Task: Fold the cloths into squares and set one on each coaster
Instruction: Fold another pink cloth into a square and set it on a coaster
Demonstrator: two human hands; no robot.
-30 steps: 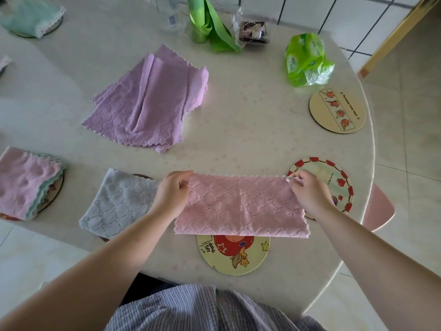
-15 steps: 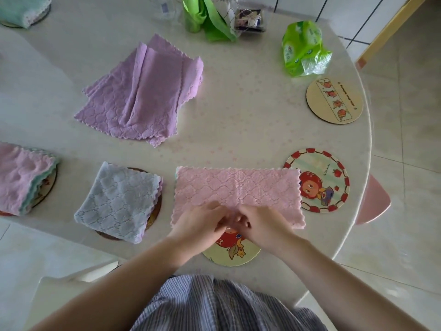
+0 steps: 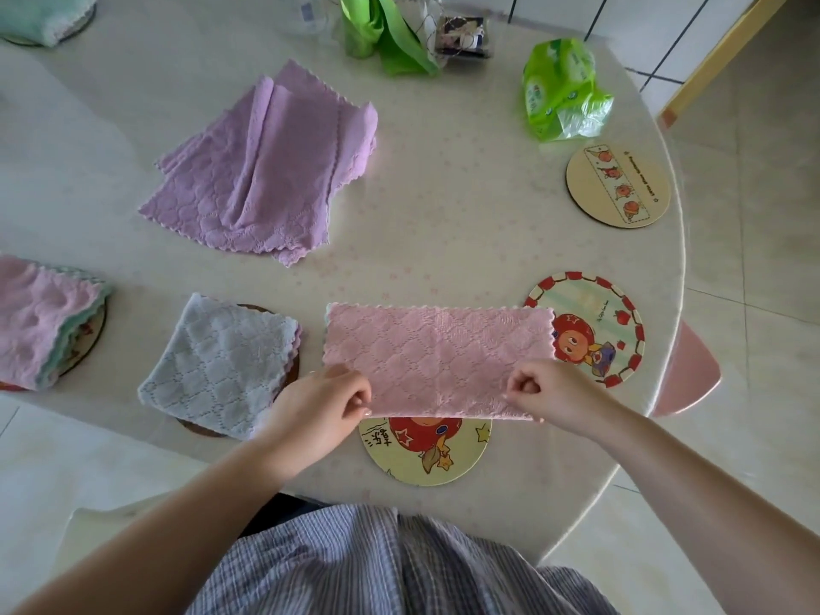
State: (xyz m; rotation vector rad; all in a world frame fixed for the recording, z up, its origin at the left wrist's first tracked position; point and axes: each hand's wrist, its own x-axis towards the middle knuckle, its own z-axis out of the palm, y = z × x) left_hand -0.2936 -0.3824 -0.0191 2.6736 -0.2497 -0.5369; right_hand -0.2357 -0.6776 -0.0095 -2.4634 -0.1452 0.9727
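A pink cloth (image 3: pixel 437 352) lies folded into a long strip on the round table (image 3: pixel 443 215), in front of me. My left hand (image 3: pixel 319 410) pinches its near left edge and my right hand (image 3: pixel 554 392) pinches its near right edge. The strip partly covers a yellow cartoon coaster (image 3: pixel 426 454) at the table's near edge. A red-rimmed coaster (image 3: pixel 594 330) lies bare to the right, and a beige coaster (image 3: pixel 619 186) further back. A folded grey cloth (image 3: pixel 217 370) rests on a brown coaster on the left.
A loose purple cloth (image 3: pixel 266 166) lies spread at the middle left. Folded pink and green cloths (image 3: pixel 40 317) sit on a coaster at the far left, another green cloth (image 3: pixel 40 13) at the back left. A green tissue pack (image 3: pixel 561 91) and green bags (image 3: pixel 381 28) stand at the back.
My hands came from the strip's far corners to the middle of its near edge, then slid apart along that edge to its two near corners.
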